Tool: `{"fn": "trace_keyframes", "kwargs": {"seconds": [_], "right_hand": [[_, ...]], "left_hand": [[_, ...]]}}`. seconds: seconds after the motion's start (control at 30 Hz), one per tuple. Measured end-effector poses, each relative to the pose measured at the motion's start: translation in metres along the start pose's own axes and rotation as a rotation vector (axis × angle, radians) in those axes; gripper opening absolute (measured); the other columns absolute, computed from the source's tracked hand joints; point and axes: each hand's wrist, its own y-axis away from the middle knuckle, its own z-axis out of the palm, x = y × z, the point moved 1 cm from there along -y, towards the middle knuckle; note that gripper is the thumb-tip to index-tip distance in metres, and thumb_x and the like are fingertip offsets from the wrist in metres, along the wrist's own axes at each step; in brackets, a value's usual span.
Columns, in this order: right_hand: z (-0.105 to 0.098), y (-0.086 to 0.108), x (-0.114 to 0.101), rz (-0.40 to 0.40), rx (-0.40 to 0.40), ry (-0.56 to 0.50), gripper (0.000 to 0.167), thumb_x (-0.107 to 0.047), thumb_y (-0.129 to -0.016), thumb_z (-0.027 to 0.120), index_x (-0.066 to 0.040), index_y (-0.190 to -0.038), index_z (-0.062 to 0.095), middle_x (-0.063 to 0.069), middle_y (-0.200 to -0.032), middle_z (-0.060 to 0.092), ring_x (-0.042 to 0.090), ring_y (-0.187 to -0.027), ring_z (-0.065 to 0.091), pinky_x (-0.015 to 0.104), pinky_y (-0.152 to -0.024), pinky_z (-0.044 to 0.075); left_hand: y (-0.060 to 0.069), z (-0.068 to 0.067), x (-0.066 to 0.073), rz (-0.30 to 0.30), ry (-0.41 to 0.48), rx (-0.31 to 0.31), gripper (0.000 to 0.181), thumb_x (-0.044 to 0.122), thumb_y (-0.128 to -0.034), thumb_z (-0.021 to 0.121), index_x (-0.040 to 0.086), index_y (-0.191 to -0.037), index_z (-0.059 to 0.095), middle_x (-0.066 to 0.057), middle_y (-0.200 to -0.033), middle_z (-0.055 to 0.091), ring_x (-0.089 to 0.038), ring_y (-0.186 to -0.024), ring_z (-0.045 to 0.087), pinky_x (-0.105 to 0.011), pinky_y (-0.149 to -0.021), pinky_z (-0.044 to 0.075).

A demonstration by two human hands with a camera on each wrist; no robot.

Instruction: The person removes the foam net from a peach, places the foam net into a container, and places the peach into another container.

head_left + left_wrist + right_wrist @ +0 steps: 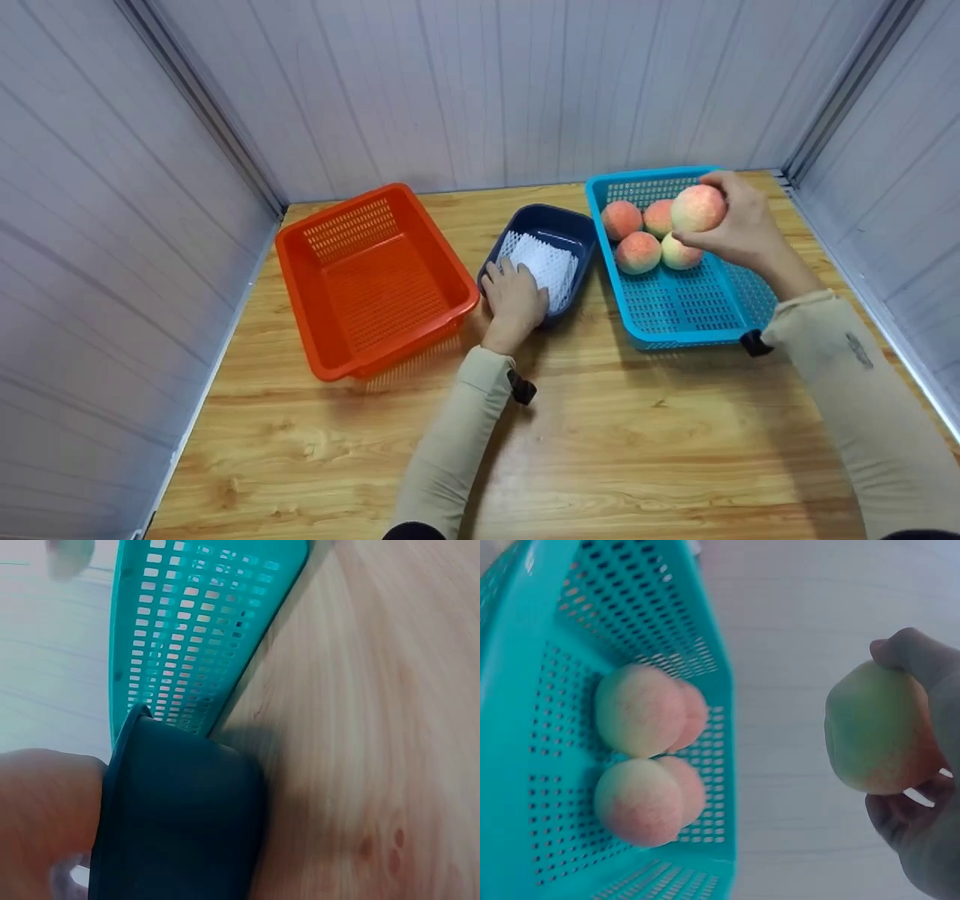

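In my right hand (741,221) is a peach (699,208), gripped between thumb and fingers above the blue basket (637,334). The right wrist view shows this peach (877,727) clear of the basket. Several more peaches (638,253) lie together in the basket's far left part. My left hand (516,296) reaches over the near left side of a small dark blue basin (551,214), its fingers spread over white foam fruit nets (544,262). In the left wrist view the basin's wall (180,810) hides the fingertips.
An orange basket (382,292) with slotted sides stands left of the basin, with nothing visible in it. The blue basket is close to the basin's right. Pale panelled walls (450,90) enclose the wooden table (600,442) at the back and both sides.
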Motion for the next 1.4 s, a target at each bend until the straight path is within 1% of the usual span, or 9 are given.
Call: {"fn": "trace_keyframes", "kwargs": {"seconds": [0.17,0.37,0.5,0.63,0.77,1.03,1.23,1.33,1.4], "right_hand": [[0.018,-0.022,0.018,-0.062,-0.189,0.072,0.073,-0.013,-0.071,0.084,0.002,-0.131,0.046,0.021,-0.124,0.05,0.036,-0.103,0.051,0.056,-0.081,0.045],[0.032,-0.031,0.031,-0.16,-0.335,0.194,0.073,-0.008,-0.064,0.084,0.002,-0.126,0.047,0.019,-0.118,0.051,0.033,-0.099,0.05,0.051,-0.077,0.046],[0.037,-0.031,0.035,-0.188,-0.426,0.257,0.07,-0.01,-0.062,0.084,-0.002,-0.122,0.05,0.016,-0.119,0.049,0.029,-0.095,0.048,0.046,-0.074,0.046],[0.038,-0.026,0.037,-0.23,-0.502,0.331,0.066,-0.016,-0.063,0.085,-0.005,-0.119,0.051,0.014,-0.113,0.049,0.027,-0.087,0.05,0.044,-0.071,0.047],[0.042,-0.02,0.037,-0.327,-0.553,0.389,0.069,-0.022,-0.062,0.088,-0.004,-0.119,0.053,0.011,-0.108,0.052,0.025,-0.085,0.051,0.044,-0.072,0.048],[0.057,-0.012,0.035,-0.715,-0.63,0.522,0.082,-0.028,-0.06,0.09,-0.009,-0.129,0.051,0.013,-0.122,0.051,0.027,-0.105,0.05,0.047,-0.081,0.05],[0.073,-0.014,0.032,-1.01,-0.695,0.715,0.064,-0.035,-0.068,0.084,-0.007,-0.116,0.052,0.013,-0.115,0.051,0.025,-0.09,0.054,0.038,-0.07,0.052],[0.081,-0.016,0.035,-1.136,-0.722,0.75,0.062,-0.039,-0.069,0.083,-0.005,-0.111,0.053,0.015,-0.111,0.053,0.027,-0.09,0.052,0.038,-0.07,0.051],[0.084,-0.017,0.039,-1.183,-0.733,0.761,0.063,-0.041,-0.07,0.083,-0.005,-0.112,0.054,0.015,-0.11,0.054,0.028,-0.094,0.051,0.038,-0.074,0.051]], "left_hand": [[0.002,0.0,-0.002,0.075,0.016,0.18,0.048,0.046,-0.0868,0.064,0.009,-0.119,0.066,-0.018,-0.135,0.049,-0.043,-0.13,0.035,-0.055,-0.101,0.03],[0.008,0.0,-0.002,0.197,0.104,0.44,0.028,0.035,-0.0835,0.069,0.012,-0.1,0.073,-0.015,-0.124,0.057,-0.042,-0.123,0.044,-0.053,-0.094,0.036],[0.011,-0.001,-0.002,0.263,0.168,0.534,0.022,0.03,-0.0847,0.068,0.013,-0.097,0.074,-0.012,-0.118,0.061,-0.039,-0.119,0.048,-0.051,-0.091,0.037],[0.013,-0.003,-0.002,0.3,0.201,0.545,0.02,0.029,-0.0858,0.067,0.013,-0.096,0.074,-0.011,-0.117,0.061,-0.037,-0.119,0.048,-0.049,-0.09,0.037],[0.014,-0.004,-0.003,0.325,0.214,0.553,0.016,0.026,-0.0853,0.066,0.014,-0.093,0.073,-0.011,-0.116,0.061,-0.035,-0.117,0.049,-0.048,-0.089,0.039],[0.021,0.001,-0.009,0.364,0.231,0.56,0.012,0.023,-0.0821,0.067,0.015,-0.089,0.073,-0.01,-0.113,0.061,-0.035,-0.117,0.049,-0.047,-0.087,0.041],[0.023,0.007,-0.013,0.383,0.244,0.526,0.011,0.021,-0.0823,0.067,0.014,-0.088,0.072,-0.01,-0.114,0.061,-0.034,-0.115,0.049,-0.048,-0.088,0.042],[0.025,0.009,-0.016,0.384,0.249,0.511,0.01,0.021,-0.0825,0.068,0.014,-0.088,0.072,-0.011,-0.114,0.061,-0.035,-0.115,0.049,-0.049,-0.089,0.042],[0.026,0.01,-0.017,0.382,0.246,0.497,0.01,0.021,-0.0828,0.068,0.014,-0.089,0.072,-0.011,-0.114,0.061,-0.035,-0.116,0.049,-0.049,-0.089,0.042]]}}
